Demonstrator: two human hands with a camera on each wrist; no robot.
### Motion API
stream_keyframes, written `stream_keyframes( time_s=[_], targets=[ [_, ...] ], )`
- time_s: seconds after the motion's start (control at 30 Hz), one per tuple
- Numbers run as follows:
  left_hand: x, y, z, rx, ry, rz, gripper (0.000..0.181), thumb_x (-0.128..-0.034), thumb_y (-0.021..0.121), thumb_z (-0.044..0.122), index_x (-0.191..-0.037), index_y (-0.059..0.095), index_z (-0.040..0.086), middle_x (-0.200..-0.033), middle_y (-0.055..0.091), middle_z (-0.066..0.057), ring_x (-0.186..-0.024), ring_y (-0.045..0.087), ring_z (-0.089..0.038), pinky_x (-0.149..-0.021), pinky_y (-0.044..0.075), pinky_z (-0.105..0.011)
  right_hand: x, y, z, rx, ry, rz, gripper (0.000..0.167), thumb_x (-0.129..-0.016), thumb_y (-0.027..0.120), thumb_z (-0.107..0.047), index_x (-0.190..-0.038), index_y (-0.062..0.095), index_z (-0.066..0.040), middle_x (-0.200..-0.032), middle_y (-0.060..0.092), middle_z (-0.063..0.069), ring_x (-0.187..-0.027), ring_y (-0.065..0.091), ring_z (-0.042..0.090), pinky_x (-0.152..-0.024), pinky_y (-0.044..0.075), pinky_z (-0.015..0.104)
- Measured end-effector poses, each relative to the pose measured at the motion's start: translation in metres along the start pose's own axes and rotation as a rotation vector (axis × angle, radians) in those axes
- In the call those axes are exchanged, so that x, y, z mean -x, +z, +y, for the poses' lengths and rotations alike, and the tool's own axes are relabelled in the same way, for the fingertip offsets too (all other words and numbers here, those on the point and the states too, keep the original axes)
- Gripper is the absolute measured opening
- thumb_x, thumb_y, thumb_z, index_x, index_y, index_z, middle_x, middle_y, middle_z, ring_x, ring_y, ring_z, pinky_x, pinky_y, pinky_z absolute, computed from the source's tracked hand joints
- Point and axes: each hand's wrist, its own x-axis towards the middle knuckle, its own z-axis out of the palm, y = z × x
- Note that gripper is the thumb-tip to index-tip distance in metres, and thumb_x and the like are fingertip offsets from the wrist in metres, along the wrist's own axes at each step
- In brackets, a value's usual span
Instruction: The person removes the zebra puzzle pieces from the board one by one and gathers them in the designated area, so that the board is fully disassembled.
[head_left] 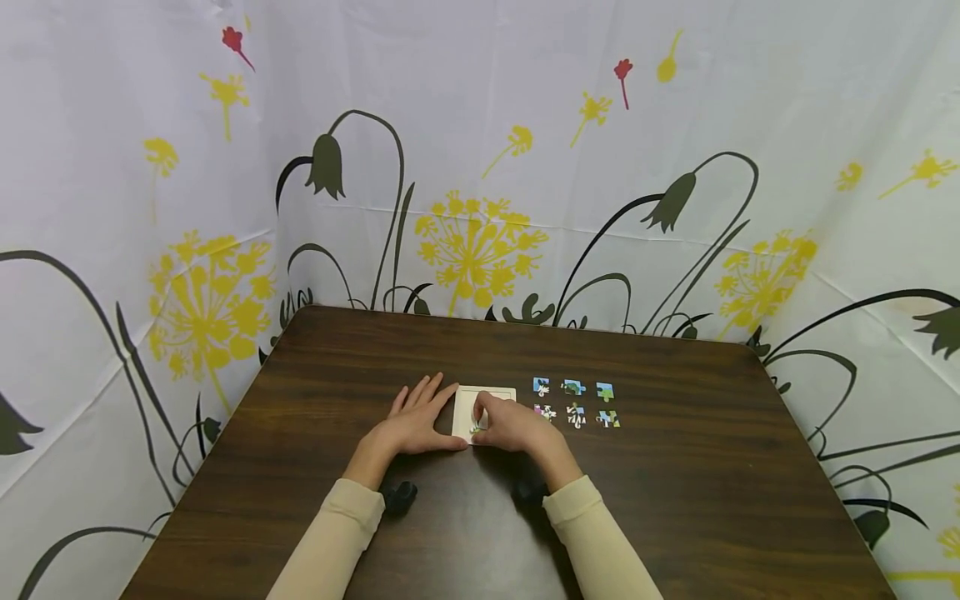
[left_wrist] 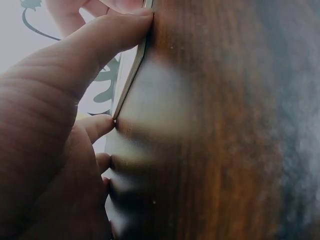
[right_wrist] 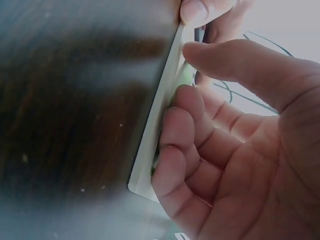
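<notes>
A small pale square puzzle tray (head_left: 462, 404) lies flat on the dark wood table. My left hand (head_left: 412, 421) rests palm down at its left side with fingers spread; thumb and index finger touch the tray's edge. Over the tray my right hand (head_left: 517, 427) curls its fingers, and its thumb and index finger pinch a puzzle piece (head_left: 476, 423) with green on it, mostly hidden by the hand. In the right wrist view the thumb and curled fingertips meet the tray (right_wrist: 145, 175), with a bit of green between them.
To the right of the tray, several loose puzzle pieces (head_left: 573, 387) lie in two rows. The wood table (head_left: 697, 467) stretches out on both sides. Behind it hangs a white curtain (head_left: 465, 100) with printed flowers.
</notes>
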Motion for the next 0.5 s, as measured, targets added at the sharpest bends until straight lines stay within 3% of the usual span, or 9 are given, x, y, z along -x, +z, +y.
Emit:
stream_keyframes(
  time_s=[0.2,0.5],
  targets=[
    [0.0007,0.0,0.0003,0.012,0.002,0.005,0.114,-0.0855,0.077,0.071,-0.174,0.024,0.023,-0.183,0.005,-0.012,-0.17,0.001,-0.038,-0.132,-0.004,-0.067,-0.0006,-0.0015,-0.0033,-0.004,0.026,0.0,0.023,-0.094,0.078,-0.023,-0.108,0.065,-0.01,-0.079,0.061,-0.003,-0.069,0.056,0.013,-0.068,0.048,0.03],
    [0.0007,0.0008,-0.0005,0.013,0.003,0.008,0.115,-0.0851,0.077,0.072,-0.174,0.023,0.023,-0.183,0.005,-0.011,-0.17,0.001,-0.038,-0.132,-0.005,-0.067,0.0026,-0.0041,-0.0042,0.01,-0.002,0.03,0.022,-0.098,0.078,-0.029,-0.113,0.072,-0.013,-0.076,0.064,-0.005,-0.063,0.055,0.008,-0.062,0.047,0.027]
  ],
)
